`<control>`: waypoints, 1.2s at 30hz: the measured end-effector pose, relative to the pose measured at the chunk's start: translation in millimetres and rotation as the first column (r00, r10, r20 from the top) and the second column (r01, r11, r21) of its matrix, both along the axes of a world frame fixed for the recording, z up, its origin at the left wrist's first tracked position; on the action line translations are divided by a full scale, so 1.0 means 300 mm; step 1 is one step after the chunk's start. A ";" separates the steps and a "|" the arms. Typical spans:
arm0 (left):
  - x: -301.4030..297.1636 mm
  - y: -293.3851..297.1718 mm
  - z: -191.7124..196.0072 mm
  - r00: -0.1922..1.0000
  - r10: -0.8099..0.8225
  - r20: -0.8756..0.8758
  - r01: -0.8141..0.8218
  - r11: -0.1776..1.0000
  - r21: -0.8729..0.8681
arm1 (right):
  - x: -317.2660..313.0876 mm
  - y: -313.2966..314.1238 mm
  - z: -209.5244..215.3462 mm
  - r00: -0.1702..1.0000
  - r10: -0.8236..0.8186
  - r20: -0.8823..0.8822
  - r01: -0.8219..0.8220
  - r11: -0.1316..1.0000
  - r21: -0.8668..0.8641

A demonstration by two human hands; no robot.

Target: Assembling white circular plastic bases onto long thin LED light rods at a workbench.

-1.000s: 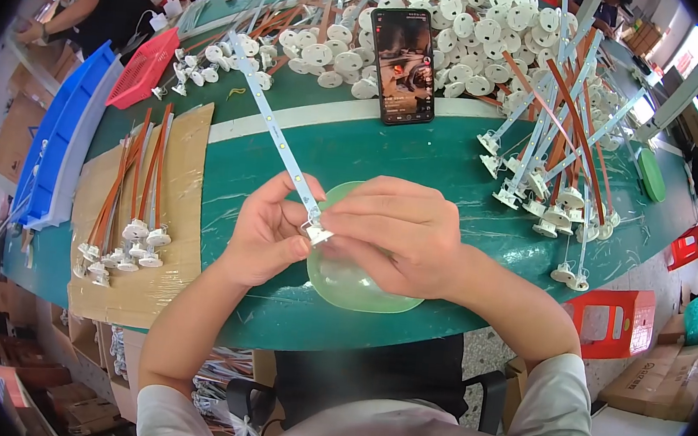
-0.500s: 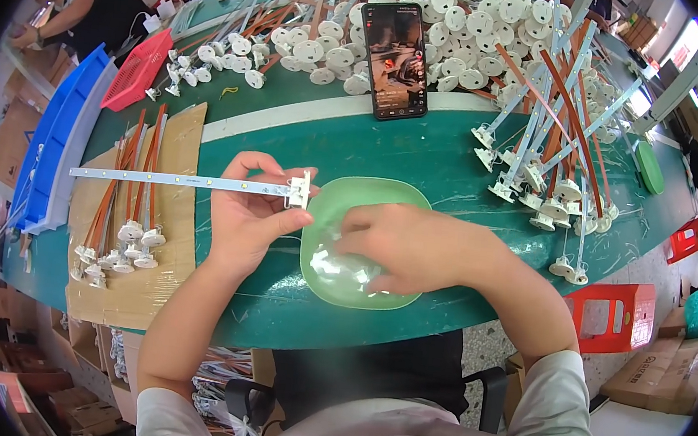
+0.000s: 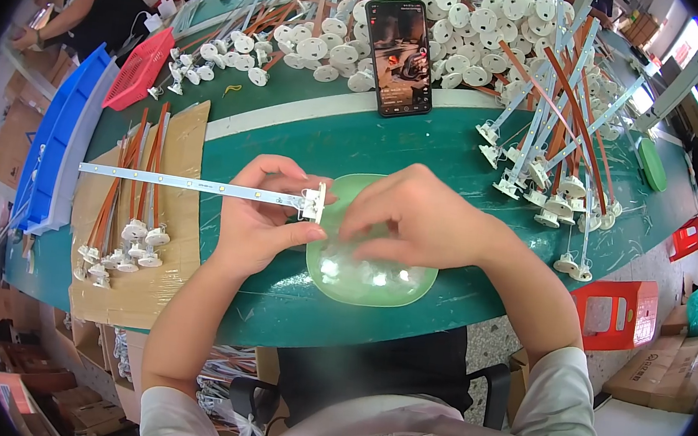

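My left hand [image 3: 269, 223] grips an LED strip [image 3: 193, 184] near its right end. The strip is narrow and pale, lies almost level, and has a white round end cap [image 3: 314, 203] seen edge-on between my thumb and fingers. Just right of the cap, my right hand [image 3: 420, 221] hovers above a light green bowl [image 3: 371, 297] with its fingers curled together. Motion blurs those fingertips, and whatever they pinch is too small to make out. Shiny highlights show inside the bowl; its contents are unclear.
On cardboard [image 3: 166, 284] at left lie several capped strips [image 3: 136, 231]. More capped strips [image 3: 570, 189] stand heaped at right, with a large pile of white caps [image 3: 501, 31] behind a propped phone [image 3: 399, 59]. A blue bin [image 3: 58, 140] and red basket [image 3: 139, 67] edge the left; a person works beyond.
My right hand has risen from inside the bowl toward the strip's end cap. My left hand and the strip have shifted slightly right, and the strip tilts a little.
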State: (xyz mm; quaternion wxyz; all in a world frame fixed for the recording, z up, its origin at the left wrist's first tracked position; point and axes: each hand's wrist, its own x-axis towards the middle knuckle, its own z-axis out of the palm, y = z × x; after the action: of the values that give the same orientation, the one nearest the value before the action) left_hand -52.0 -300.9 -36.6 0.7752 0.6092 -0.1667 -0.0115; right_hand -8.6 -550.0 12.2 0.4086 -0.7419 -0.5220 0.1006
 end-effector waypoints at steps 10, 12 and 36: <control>0.001 0.002 0.005 0.997 -0.033 0.072 0.031 0.999 0.027 | -0.006 0.018 0.012 0.769 -0.208 -0.604 0.363 0.920 0.145; -0.002 0.001 0.007 0.998 -0.021 0.059 0.020 1.000 0.014 | -0.006 0.021 0.009 0.721 -0.265 -0.640 0.450 0.882 0.142; -0.014 -0.009 0.041 0.925 -0.124 0.358 -0.010 0.936 0.351 | -0.045 0.049 -0.025 0.894 -0.401 -0.201 0.447 0.830 0.332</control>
State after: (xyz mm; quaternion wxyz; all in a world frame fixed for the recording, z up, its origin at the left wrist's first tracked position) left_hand -56.2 -303.7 -24.3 0.6090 0.7216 -0.3250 0.0529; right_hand -21.9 -535.3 4.8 0.5843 -0.7411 -0.3274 -0.0475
